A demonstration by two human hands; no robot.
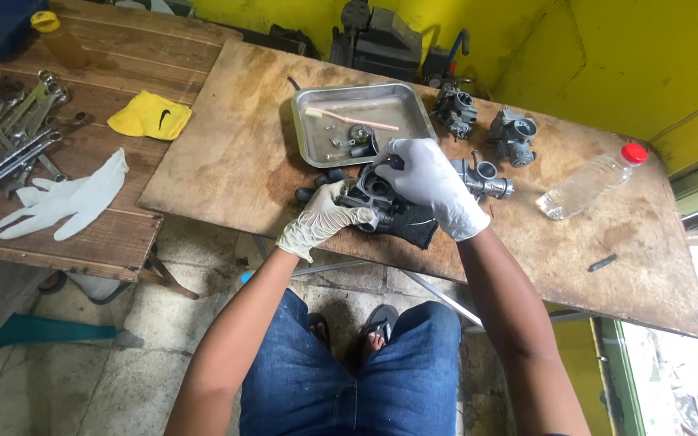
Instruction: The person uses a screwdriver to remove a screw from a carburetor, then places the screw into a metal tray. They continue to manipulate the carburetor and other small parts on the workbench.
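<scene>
Gloved hands work at the near edge of a worn plywood tabletop [228,153], seen from above. The left hand [325,216], in a pale glove, is curled around the side of a dark metal carburetor [381,202], gripping it. The right hand [430,182], in a white glove, is closed over the top of the same carburetor, fingertips pinching a small dark part at its upper rim. The carburetor sits on the tabletop between both hands, just in front of a shallow steel tray [317,121].

The tray holds a toothbrush [349,118] and a few small metal pieces. Two more carburetor bodies [482,125] stand behind and to the right, near a clear plastic bottle [591,184] with a red cap lying on its side. Small dark caps lie just beside the left hand.

On a slatted wooden bench [115,234] to the left lie a spare pair of white gloves [66,202], a folded yellow cloth [149,115] and a spread of wrenches [10,137]. Yellow walls [624,56] stand behind the tabletop. Below, the person's jeans and sandalled feet show over a stained concrete floor [123,371].
</scene>
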